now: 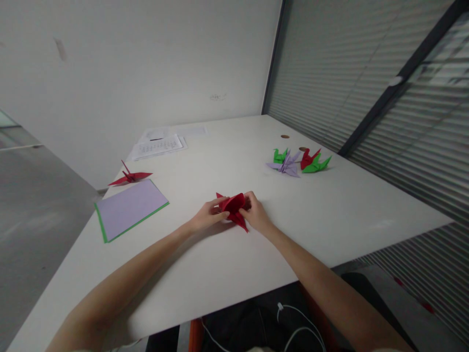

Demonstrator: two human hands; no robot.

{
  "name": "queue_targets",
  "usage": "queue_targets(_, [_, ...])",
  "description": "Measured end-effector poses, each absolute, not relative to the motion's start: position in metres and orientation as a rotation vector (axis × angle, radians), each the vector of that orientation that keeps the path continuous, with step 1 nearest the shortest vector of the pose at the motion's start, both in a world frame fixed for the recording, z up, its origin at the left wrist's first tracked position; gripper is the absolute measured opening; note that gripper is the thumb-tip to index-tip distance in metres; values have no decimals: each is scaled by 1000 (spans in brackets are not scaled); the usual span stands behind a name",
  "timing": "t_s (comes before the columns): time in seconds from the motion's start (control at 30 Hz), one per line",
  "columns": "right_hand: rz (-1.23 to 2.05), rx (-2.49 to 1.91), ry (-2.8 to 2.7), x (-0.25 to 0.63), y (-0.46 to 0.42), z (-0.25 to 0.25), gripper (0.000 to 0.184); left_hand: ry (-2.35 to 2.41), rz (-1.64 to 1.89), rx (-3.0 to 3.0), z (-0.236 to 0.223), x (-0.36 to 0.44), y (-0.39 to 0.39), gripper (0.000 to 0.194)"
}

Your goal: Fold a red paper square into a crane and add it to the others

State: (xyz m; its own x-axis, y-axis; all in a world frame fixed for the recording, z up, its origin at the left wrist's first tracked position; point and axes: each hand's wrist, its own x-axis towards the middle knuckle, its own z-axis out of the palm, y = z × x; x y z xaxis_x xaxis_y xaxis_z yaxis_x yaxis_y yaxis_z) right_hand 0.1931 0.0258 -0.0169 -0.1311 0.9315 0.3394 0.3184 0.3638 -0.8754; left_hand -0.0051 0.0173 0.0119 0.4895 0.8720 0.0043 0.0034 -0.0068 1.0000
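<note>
Through the head camera I have the folded red origami paper (pixel 236 201) at the near middle of the counter (pixel 220 283), its long axis slanting from a far-left tip to a pointed near-right one. It is plain red and creased, with a broad flap standing up over a shadowed hollow. My left hand (pixel 207 215) grasps its left side, my right hand (pixel 256 213) its right. The counter is white, a pale wall (pixel 146 58) stands beyond, and slatted blinds (pixel 348 63) line the right.

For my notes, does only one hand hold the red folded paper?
No, the left hand and right hand both hold this red paper.
</note>
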Motion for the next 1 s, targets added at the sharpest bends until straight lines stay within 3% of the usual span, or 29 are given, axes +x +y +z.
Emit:
queue_targets(0.33, [830, -956, -1767, 191, 18, -8, 21, 1052, 1015, 1402, 8, -2, 15, 75])
queue_targets(0.6, [737, -1069, -1884, 189, 14, -9, 37, 975, 968, 1585, 17, 10, 2, 70])
queue_targets(0.73, [728, -1069, -1871, 189, 14, -11, 26, 946, 943, 1587, 15, 9, 3, 75])
queue_targets(0.83, [713, -1070, -1839, 189, 15, -11, 28, 1018, 943, 1573, 7, 4, 8, 81])
queue_targets(1.0, [727, -1061, -1841, 188, 14, -8, 29, 1024, 932, 1598, -3, 0, 15, 69])
